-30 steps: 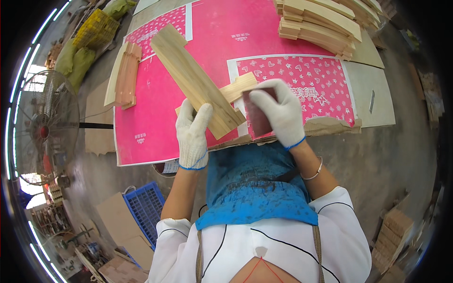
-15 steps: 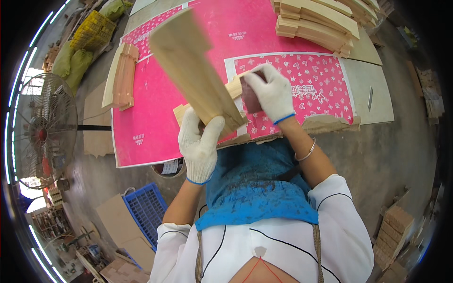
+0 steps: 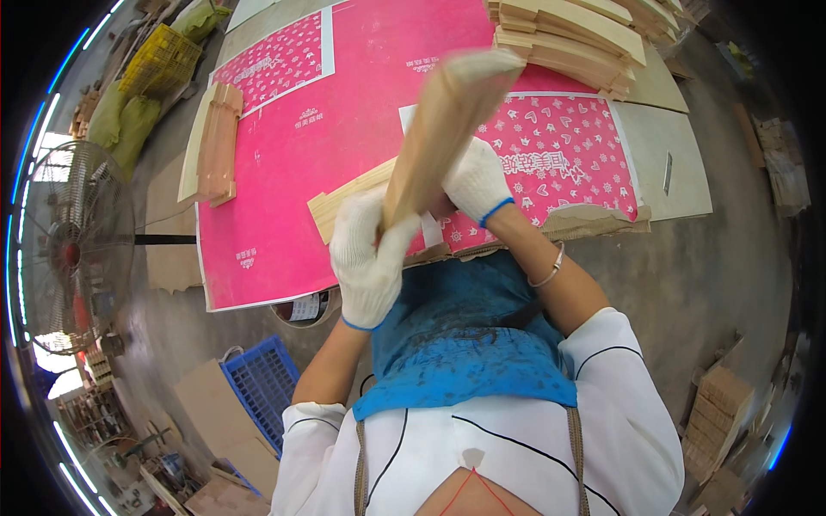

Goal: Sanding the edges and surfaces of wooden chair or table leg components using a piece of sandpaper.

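White-gloved left hand grips a long, pale wooden board; at right, a white-gloved right hand, fingers hidden, hold unclear.

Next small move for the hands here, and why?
Probably have the left hand steady the raised board: it is tilted up and blurred, gripped near its lower end, while the right hand holds a reddish-brown pad close behind it. Whether pad and board touch is hidden.
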Demonstrator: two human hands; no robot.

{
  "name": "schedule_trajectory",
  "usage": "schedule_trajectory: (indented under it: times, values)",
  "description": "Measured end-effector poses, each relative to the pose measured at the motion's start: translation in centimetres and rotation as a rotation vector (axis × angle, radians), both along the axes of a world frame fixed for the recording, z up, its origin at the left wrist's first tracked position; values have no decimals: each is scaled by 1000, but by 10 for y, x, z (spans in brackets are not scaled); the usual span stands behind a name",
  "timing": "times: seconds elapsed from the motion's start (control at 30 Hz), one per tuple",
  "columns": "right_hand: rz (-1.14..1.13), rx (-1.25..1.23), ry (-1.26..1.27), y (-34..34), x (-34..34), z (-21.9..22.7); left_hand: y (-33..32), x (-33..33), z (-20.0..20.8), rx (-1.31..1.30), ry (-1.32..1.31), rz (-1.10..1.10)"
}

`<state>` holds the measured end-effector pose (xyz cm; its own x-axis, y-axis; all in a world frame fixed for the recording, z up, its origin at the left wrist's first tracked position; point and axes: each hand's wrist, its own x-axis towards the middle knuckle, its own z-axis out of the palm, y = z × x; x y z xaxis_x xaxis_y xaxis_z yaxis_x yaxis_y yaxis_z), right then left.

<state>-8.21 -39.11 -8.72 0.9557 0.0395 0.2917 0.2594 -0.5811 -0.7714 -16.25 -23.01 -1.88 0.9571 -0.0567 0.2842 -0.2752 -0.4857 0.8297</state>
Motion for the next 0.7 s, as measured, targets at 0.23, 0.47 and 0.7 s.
schedule_trajectory:
  times: [0.23,0.47,0.7]
  values:
    - [-73,513,245,-21,2,21,7,1,3,-438,247,40]
    - [-49,747,307,-25,-33,43,21,11,-16,-662,188,101]
    - [-15,725,286,0,-45,47,23,5,-21,-684,183,76]
